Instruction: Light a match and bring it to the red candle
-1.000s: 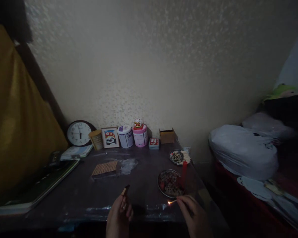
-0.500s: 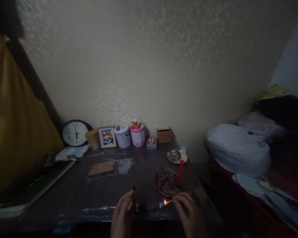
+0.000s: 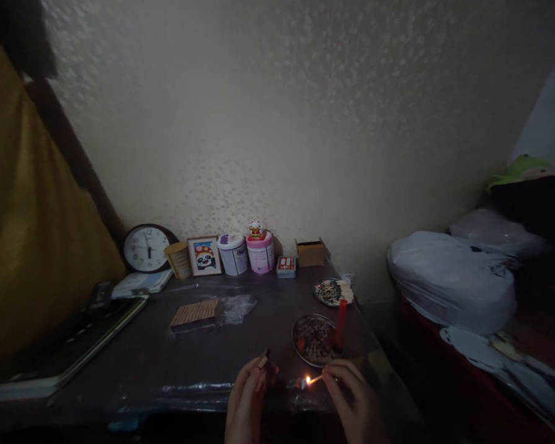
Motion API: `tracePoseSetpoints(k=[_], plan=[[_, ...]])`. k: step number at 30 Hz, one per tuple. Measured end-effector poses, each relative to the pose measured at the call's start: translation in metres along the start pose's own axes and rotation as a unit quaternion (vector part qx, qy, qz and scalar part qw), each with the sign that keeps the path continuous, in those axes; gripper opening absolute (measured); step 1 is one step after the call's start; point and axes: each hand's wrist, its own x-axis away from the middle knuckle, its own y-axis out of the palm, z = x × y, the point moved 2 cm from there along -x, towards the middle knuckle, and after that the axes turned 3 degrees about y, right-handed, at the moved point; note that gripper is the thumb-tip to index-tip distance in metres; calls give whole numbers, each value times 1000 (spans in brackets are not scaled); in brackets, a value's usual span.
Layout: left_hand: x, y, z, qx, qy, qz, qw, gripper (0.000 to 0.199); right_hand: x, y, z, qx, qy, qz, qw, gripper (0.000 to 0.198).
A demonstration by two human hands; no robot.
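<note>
My right hand point(image 3: 357, 404) pinches a lit match point(image 3: 313, 379) whose small flame burns at its left tip, just above the dark table's front edge point(image 3: 203, 394). My left hand point(image 3: 247, 404) holds a small matchbox point(image 3: 264, 359) up, a little left of the flame. Just beyond the match sits a round patterned plate point(image 3: 315, 340) with an upright red candle point(image 3: 341, 324) on its right side. A second plate point(image 3: 329, 291) with several matchsticks lies farther back.
Along the wall stand a clock point(image 3: 147, 248), a framed penguin picture point(image 3: 204, 256), two tubs point(image 3: 247, 253), a red tin point(image 3: 286, 266) and a cardboard box point(image 3: 311, 251). A matchstick pack in plastic point(image 3: 195, 312) lies mid-table. Books point(image 3: 74, 348) lie left; bagged bundles point(image 3: 451, 280) right.
My left hand with the matchbox has moved right, closer to the match. The flame has grown slightly brighter. My right hand stays near the plate.
</note>
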Motion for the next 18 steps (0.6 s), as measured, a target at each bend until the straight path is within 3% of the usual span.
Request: tracePoseSetpoints(k=[10,18], plan=[[4,-1,7,-1,4,29,1000,38,-2,5,-4,-6,35,-11,999,19],[12,6,24,-74,10,21,997,48,-6,6,-15,-4,40,-7,999,21]])
